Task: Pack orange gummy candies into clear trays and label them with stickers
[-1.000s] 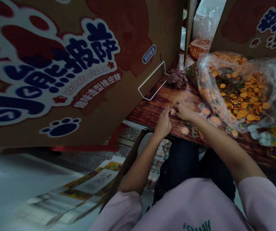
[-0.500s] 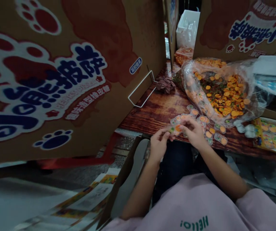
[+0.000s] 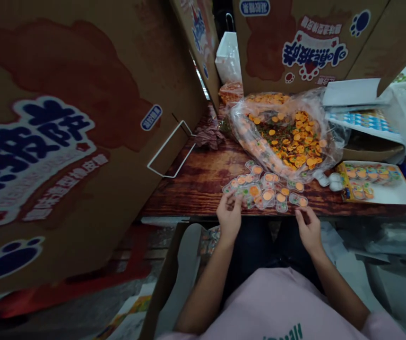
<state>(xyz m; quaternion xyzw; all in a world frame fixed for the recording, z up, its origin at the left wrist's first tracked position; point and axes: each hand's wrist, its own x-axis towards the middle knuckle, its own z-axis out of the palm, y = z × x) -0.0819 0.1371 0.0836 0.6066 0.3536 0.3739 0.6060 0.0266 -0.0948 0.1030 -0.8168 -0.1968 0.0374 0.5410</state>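
My left hand (image 3: pixel 229 218) is at the table's front edge, thumb and fingers pinched on one end of a small clear blister pack (image 3: pixel 254 191) with an orange disc and green bits in it. Further right, my right hand (image 3: pixel 309 231) has thumb and forefinger apart, close to the near edge of another blister pack (image 3: pixel 302 201); whether it touches is hard to see. Several similar packs (image 3: pixel 268 195) lie loose and overlapping between the hands. Behind them sits a large open clear plastic bag (image 3: pixel 240 123) full of orange discs and green bits.
A tall printed carton (image 3: pixel 125 174) stands close on the left; another carton (image 3: pixel 266 52) closes off the back. A yellow-edged display box (image 3: pixel 389 191) with packs in rows lies at right, beside white round pieces (image 3: pixel 335 182). Crumpled brown paper (image 3: pixel 210 137) lies at back left.
My hands have moved apart: the right has left the pack held between both and gone right, towards the loose packs. The left keeps its pack, lower over the table. The view has turned right.
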